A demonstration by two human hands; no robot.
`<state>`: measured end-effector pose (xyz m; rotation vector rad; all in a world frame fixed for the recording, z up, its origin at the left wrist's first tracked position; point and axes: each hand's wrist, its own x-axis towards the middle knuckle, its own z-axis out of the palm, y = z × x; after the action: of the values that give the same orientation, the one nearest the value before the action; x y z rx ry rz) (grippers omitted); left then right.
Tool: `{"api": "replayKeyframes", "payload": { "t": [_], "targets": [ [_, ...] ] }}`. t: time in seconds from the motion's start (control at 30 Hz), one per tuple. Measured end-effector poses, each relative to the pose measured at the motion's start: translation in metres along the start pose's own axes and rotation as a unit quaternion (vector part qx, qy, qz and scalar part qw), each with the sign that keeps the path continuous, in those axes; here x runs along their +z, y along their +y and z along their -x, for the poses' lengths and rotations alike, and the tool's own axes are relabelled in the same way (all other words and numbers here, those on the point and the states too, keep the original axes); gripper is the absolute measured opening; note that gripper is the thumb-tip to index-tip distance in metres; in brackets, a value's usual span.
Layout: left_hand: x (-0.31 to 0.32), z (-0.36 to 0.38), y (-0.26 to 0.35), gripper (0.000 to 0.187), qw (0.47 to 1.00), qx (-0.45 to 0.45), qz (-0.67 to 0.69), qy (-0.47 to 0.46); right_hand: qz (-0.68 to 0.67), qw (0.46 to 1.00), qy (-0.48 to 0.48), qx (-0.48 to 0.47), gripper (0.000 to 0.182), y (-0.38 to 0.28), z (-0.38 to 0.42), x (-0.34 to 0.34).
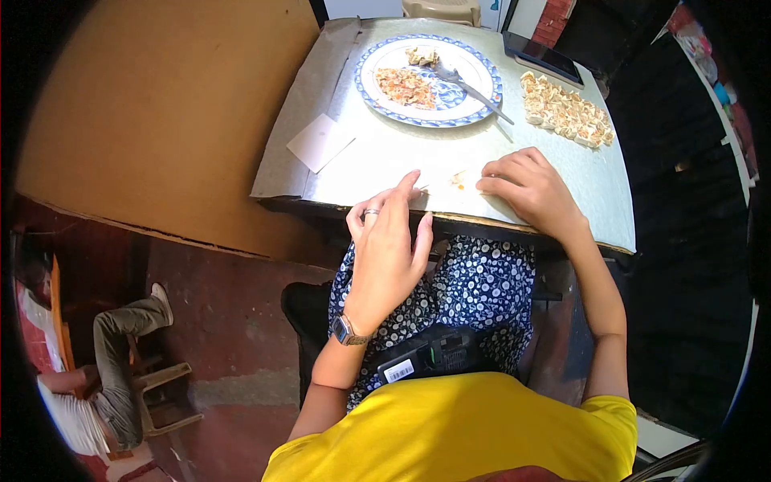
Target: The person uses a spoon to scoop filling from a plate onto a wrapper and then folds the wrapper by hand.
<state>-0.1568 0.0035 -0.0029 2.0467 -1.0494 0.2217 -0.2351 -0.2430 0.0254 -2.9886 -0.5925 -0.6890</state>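
Observation:
At the table's near edge, a small bit of orange-flecked filling (pixel 458 181) lies between my hands, on what may be a pale wrapper washed out by glare. My left hand (pixel 389 233), with a ring and a watch, is left of it with fingers apart. To its right, my right hand (pixel 534 189) rests with curled fingers; what they hold, if anything, is hidden. A blue-rimmed oval plate (pixel 373 96) carries chopped filling (pixel 405 87) and a spoon (pixel 474 92). Rows of small folded dumplings (pixel 566 111) sit at the right. Square pale wrappers (pixel 320 143) lie at the left.
A dark phone or tablet (pixel 544 58) lies on the table (pixel 337 88) at the back right. Beyond the far edge stands a beige plastic chair (pixel 442 10). A brown board (pixel 161 120) is at the left. Another person (pixel 120 361) sits at the lower left.

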Motion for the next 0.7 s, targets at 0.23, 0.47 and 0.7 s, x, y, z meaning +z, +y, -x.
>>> {"api": "replayKeyframes", "payload": {
  "t": [0.23,0.47,0.7],
  "targets": [
    [0.007,-0.007,-0.006,0.047,1.0,0.017,-0.022,0.013,-0.005,1.0,-0.001,-0.003,0.016,-0.004,0.002,0.004],
    [0.011,-0.012,-0.001,0.021,0.998,0.055,-0.034,0.027,0.001,1.0,-0.001,0.02,0.014,-0.024,-0.006,-0.003],
    [0.019,-0.015,0.003,0.012,0.997,0.05,-0.029,0.047,-0.023,0.999,-0.004,0.032,0.018,-0.038,-0.016,-0.007]
  ]
}}
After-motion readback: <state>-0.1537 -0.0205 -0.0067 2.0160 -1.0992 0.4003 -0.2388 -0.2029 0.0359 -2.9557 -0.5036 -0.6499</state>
